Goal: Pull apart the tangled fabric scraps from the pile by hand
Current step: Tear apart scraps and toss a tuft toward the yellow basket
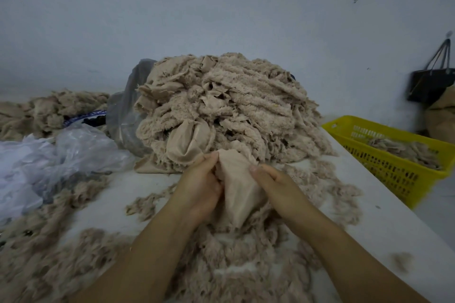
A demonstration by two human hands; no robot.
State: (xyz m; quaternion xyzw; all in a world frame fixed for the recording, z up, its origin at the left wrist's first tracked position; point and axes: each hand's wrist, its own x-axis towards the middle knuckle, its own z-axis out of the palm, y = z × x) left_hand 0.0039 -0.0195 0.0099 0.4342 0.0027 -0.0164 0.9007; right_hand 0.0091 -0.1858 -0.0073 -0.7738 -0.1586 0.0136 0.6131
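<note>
The left hand (202, 183) and the right hand (275, 186) meet in front of the person, both gripping one smooth beige fabric scrap (237, 190). The left hand's fingers curl round the scrap's left edge near its top, and the right hand's thumb pinches the right edge, so the cloth stands as a peaked fold between them. The scrap's lower end sinks into a spread of loose fuzzy scraps (246, 261) that covers the near part of the white table (384, 219). Just beyond the hands rises the big pile (229, 108) of tangled beige strips, fleecy and frayed, with a smooth knotted piece (188, 140) hanging on its near face. Crumpled clear plastic bags (61, 155) lie to the left of the pile, touching its base, and more scraps (46, 110) are heaped behind them near the wall (221, 7). To the right, off the table's edge, a yellow slotted basket (394, 157) holds some scraps, and a dark bag (429, 81) hangs on the wall beyond it.
</note>
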